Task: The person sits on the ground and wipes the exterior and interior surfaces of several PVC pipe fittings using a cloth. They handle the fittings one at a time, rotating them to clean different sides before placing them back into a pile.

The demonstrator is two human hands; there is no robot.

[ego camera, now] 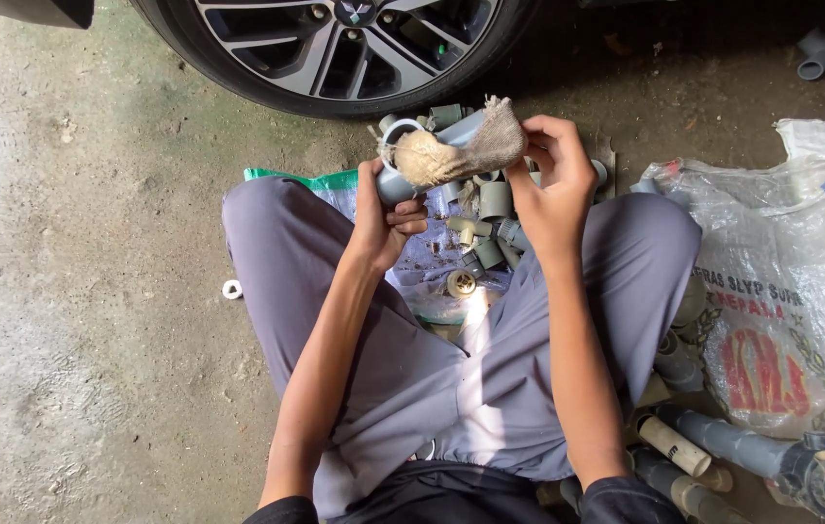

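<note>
My left hand (385, 215) grips a grey plastic pipe fitting (395, 180) held up in front of me. My right hand (553, 184) holds a beige burlap rag (461, 151) that lies pressed over the top of that fitting. Both hands are raised above my knees, and I sit squatting in grey trousers (432, 359). Below the hands, between my legs, a heap of several grey and olive pipe fittings (486, 233) rests on a plastic sheet (412, 272).
A car wheel (335, 49) stands just beyond the heap. A large white woven sack (791, 291) lies at my right. Grey pipes and a valve (781, 466) lie at the lower right. Another fitting (820, 50) lies at the top right. A small white ring (232, 288) sits on the concrete floor at left.
</note>
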